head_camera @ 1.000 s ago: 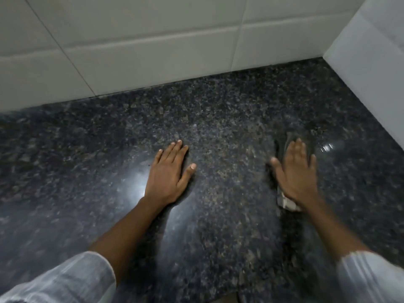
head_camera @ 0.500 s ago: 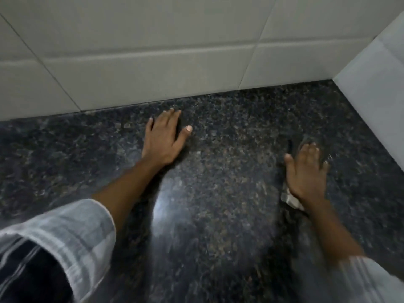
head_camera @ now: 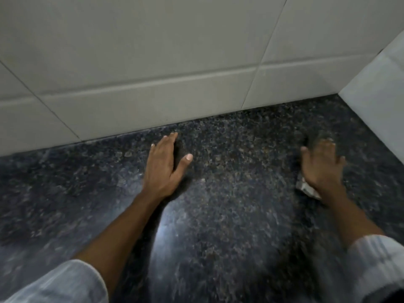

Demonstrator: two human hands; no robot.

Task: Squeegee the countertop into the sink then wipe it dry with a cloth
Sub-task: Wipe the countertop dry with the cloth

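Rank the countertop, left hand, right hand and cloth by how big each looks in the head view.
1. Countertop, by far the largest.
2. Left hand and right hand: about alike; the right is blurred, so unranked.
3. Cloth, mostly hidden under the right hand; only an edge shows.

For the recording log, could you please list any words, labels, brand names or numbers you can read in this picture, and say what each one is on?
There is no readable text.
The countertop is bare speckled dark stone with no marking.
The wall tiles are plain.
The cloth under the right hand shows only a pale, blurred corner; any print there cannot be told.
The left hand lies flat on the stone and covers no label that shows.
The sleeves are plain.
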